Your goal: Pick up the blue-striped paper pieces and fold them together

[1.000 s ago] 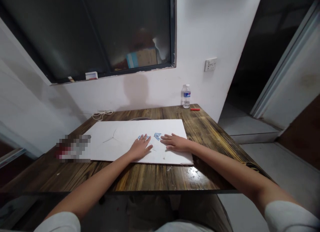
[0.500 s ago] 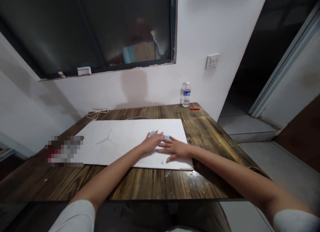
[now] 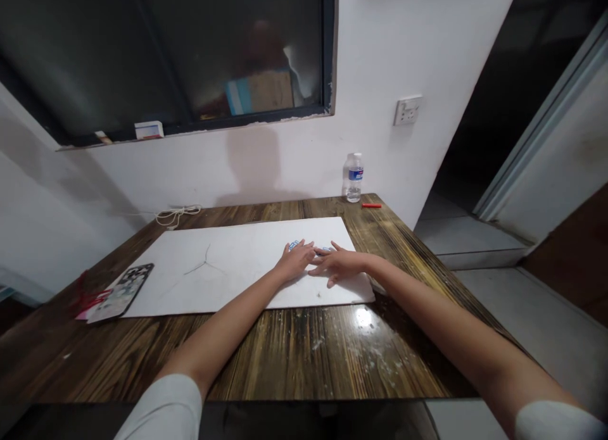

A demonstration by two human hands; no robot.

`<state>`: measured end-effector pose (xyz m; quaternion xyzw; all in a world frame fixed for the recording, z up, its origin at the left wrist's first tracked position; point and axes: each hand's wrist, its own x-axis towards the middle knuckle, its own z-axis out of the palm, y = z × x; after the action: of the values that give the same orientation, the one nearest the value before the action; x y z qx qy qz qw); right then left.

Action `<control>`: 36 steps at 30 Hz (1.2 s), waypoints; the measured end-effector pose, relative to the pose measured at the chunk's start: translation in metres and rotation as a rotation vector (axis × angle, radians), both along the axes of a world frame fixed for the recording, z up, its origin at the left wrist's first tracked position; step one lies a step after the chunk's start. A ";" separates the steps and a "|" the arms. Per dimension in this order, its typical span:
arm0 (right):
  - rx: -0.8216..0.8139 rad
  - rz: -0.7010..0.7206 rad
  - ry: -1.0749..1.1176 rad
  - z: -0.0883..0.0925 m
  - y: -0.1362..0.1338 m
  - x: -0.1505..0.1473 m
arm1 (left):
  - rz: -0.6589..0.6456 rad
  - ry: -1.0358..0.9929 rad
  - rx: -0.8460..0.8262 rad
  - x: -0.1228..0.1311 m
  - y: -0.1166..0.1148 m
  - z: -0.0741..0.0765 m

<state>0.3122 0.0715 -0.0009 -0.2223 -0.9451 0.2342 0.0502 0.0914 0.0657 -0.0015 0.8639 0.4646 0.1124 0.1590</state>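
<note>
Wooden table (image 3: 285, 358), left hand (image 3: 295, 261) now against right hand (image 3: 339, 266) over blue-printed scraps (image 3: 294, 244)

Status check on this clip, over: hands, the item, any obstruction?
Left hand and right hand open, down on white board. Small blue-printed pieces at fingertips. Smartphone off far left, not in way.

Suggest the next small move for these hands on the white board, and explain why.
Probably lift the right hand slightly. It and the left hand lie almost touching over the small blue-and-white pieces on the white board, hiding most of them, so a clearer view seems useful first.
</note>
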 end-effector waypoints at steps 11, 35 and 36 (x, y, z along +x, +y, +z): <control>0.126 -0.354 0.515 -0.022 0.001 0.010 | -0.102 0.010 0.282 -0.015 -0.010 0.008; 0.225 -0.259 0.234 -0.015 -0.018 -0.012 | -0.337 -0.139 -0.103 -0.052 0.009 0.015; 0.217 -0.238 0.194 -0.014 -0.019 -0.012 | -0.306 -0.170 -0.079 -0.053 0.010 0.012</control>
<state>0.3001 0.0527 -0.0153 -0.3022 -0.9225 0.1438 0.1923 0.0388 0.0755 0.0109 0.9049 0.3167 0.1413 0.2466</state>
